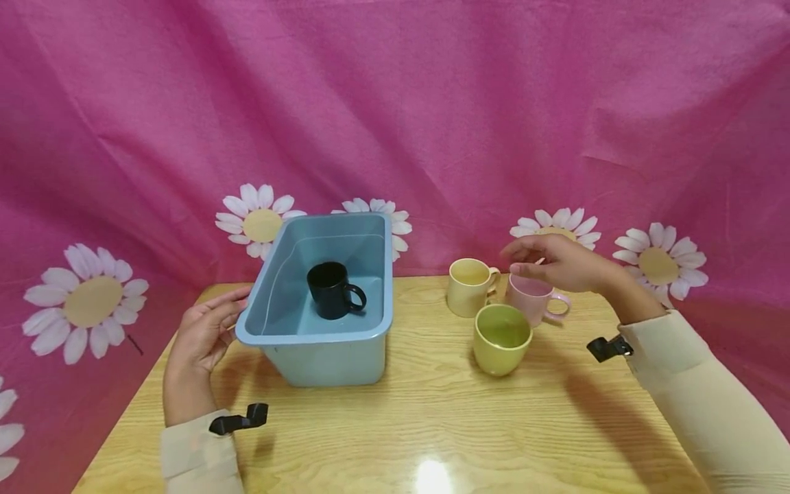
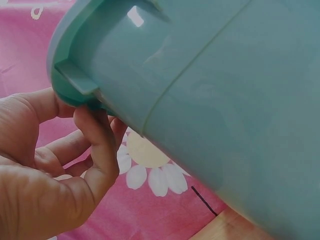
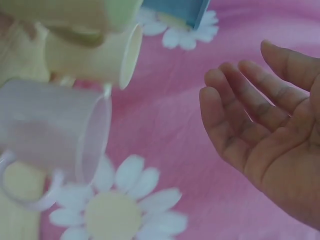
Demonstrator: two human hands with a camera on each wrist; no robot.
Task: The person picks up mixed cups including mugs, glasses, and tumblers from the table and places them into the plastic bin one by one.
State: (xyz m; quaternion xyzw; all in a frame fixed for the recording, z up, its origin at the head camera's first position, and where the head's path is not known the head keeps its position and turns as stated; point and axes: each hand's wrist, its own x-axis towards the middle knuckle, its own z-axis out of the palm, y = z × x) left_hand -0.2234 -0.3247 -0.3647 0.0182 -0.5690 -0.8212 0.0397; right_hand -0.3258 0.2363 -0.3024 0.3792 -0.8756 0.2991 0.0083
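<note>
A blue plastic tub [image 1: 324, 363] stands on the left half of the table, and a black mug [image 1: 330, 291] is upright inside it. At the tub's left side, my left hand [image 1: 206, 333] pinches the rim [image 2: 75, 85] between thumb and fingers. My right hand [image 1: 558, 261] is held over the pink mug [image 1: 527, 302], holding nothing. Its fingers [image 3: 250, 100] are relaxed, apart from the mug in the right wrist view. Beside the pink mug are a cream mug [image 1: 467, 291] and, nearer to me, a yellow-green cup [image 1: 501, 350].
A wooden table [image 1: 432, 412] bears the tub and the mugs. Behind it hangs a pink cloth [image 1: 432, 137] printed with white daisies. Black straps with small clips [image 1: 607, 348] are on both sleeves.
</note>
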